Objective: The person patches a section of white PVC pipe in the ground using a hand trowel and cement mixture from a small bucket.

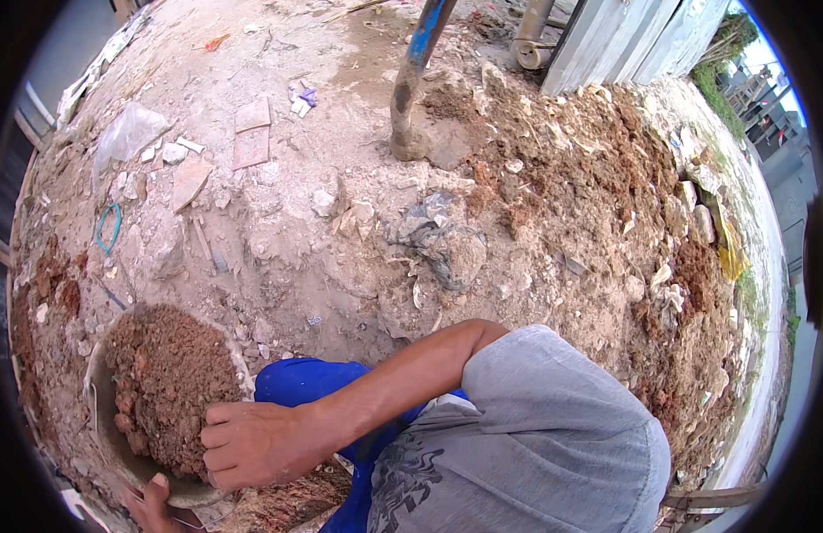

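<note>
A bucket (105,426), filled nearly to its brim with brown soil (172,382), stood toward the near left edge of the rubble-strewn ground (296,293), just beside the person's blue-clad leg (309,377). Whether its base rested fully on the ground could not be told.

The right hand (261,440) lay over the bucket's right rim, back of the hand up, its fingers bent and close together above the edge of the soil. Their tips were hidden, so I could not tell whether they clamped the wall or only pressed on the fill. The left hand (150,511) was at the near rim, its thumb raised against the edge; the other fingers were out of sight, so their hold could not be told either.

Packed that full, the bucket was probably heavy, and awkward for one hand. Its wall looked stiff enough to bear a pull, though grit on the rim might have made it slip in the palm. The soil itself seemed crumbly and damp, likely to break apart under pressure and spill from a tilted brim. The soundest hold was likely two-handed, at opposite sides of the rim, with fingers hooked well under the lip and the bucket kept level.
</note>
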A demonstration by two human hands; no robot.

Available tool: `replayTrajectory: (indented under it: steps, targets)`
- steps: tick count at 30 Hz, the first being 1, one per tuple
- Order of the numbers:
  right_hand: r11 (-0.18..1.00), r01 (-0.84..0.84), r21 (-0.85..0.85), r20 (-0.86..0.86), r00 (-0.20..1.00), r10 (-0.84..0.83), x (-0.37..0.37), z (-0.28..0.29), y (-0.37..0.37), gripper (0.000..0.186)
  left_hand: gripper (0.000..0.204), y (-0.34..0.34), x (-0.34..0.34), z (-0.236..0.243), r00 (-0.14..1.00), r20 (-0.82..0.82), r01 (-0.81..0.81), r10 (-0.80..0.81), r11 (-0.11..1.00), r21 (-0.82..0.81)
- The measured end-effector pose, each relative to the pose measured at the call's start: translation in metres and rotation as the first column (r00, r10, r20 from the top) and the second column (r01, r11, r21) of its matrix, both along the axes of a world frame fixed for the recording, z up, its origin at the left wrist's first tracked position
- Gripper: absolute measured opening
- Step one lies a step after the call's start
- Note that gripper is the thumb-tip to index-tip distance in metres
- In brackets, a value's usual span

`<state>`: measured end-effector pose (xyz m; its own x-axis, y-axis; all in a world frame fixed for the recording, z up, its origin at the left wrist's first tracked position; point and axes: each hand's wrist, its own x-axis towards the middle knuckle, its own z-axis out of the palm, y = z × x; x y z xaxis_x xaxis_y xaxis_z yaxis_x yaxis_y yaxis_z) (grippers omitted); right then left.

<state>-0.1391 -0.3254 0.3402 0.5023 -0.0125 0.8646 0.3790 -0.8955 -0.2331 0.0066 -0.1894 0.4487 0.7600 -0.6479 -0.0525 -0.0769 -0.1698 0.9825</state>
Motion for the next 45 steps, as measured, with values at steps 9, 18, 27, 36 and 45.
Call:
replayTrajectory:
  steps: [9,18,27,36,45]
  targets:
    - [0.494,0.602,0.627,0.215,0.476,-0.853,-0.401,0.059,-0.108,0.016,0.084,-0.204,-0.166,0.035,0.126,0.218,0.983,-0.968,0.093,-0.155]
    - [-0.079,-0.078,0.994,-0.086,-0.099,-0.991,-0.716,-0.02,-0.167,0.032,0.065,-0.185,-0.002,-0.128,0.169,-0.03,0.831,-0.985,0.126,0.541]
    - [0.312,-0.101,0.945,0.303,-0.097,-0.948,-0.674,0.048,-0.185,0.038,0.058,-0.109,0.15,-0.271,0.851,-0.218,0.523,-0.478,0.815,0.249]
    - [0.406,0.284,0.869,0.211,0.529,-0.822,-0.503,0.101,-0.218,0.045,0.058,0.01,0.103,-0.283,0.87,-0.452,0.356,-0.195,0.883,0.305]
    - [0.954,0.261,0.146,-0.269,0.939,-0.216,-0.077,0.065,-0.077,0.026,0.087,0.05,0.049,-0.205,0.746,-0.508,0.432,-0.431,0.893,-0.124]
